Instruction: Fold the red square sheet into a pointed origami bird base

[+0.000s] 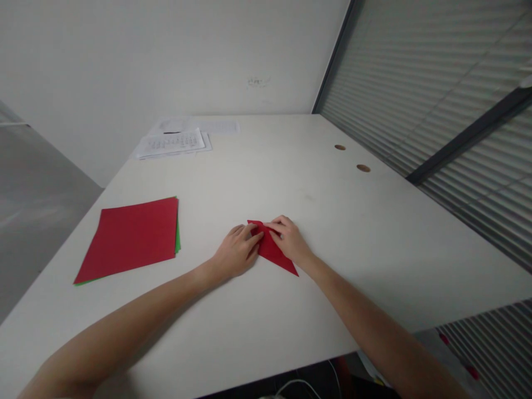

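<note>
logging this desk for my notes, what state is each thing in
red paper, folded, lying under both hands
left hand, fingers on the red paper
right hand, likewise
paper stack, flat, red over green
printed sheets, loosely overlapping
blinds, lowered

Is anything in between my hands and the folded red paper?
Nothing visible: your left hand and right hand both touch the folded red paper directly. The stacked sheets lie apart, leftward.
</note>
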The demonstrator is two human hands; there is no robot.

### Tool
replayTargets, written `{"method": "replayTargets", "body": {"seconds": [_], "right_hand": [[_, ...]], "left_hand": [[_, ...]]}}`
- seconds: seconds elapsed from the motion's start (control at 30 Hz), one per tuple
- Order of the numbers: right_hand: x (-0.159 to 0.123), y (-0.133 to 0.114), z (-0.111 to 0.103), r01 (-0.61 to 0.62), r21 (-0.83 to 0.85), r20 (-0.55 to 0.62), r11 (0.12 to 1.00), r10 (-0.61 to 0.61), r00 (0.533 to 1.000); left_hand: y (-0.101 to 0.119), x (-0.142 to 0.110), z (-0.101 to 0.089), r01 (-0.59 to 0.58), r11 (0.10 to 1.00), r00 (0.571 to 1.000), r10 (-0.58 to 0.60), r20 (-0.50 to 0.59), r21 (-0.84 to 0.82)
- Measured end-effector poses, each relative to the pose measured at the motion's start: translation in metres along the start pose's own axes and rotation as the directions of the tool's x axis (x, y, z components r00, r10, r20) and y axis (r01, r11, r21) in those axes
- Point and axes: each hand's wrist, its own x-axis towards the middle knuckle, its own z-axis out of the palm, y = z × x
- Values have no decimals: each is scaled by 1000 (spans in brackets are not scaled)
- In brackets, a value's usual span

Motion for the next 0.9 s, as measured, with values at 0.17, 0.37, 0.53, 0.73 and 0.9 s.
{"method": "replayTargets", "body": {"seconds": [0.17, 0.37, 0.53, 0.73, 0.9], "right_hand": [[-4, 1, 4, 152, -22, 25, 988, -151, 988], [-5, -5, 1, 218, -145, 91, 965, -206, 974], [-3, -9, 0, 292, -144, 149, 946, -271, 951], [-2, -10, -1, 345, -100, 189, 933, -323, 927], [-1, -11, -5, 363, -104, 232, 926, -333, 914]], "left_hand": [[-9, 4, -3, -25, 999, 999, 23, 46, 44], [-13, 6, 0, 8, 1000, 999, -8, 36, -5], [-12, 3, 4, 6, 1000, 1000, -6, -24, -17], [-12, 1, 5, 1, 1000, 999, -1, -49, 12], [-12, 1, 7, -1, 998, 1000, 2, -25, 61]]}}
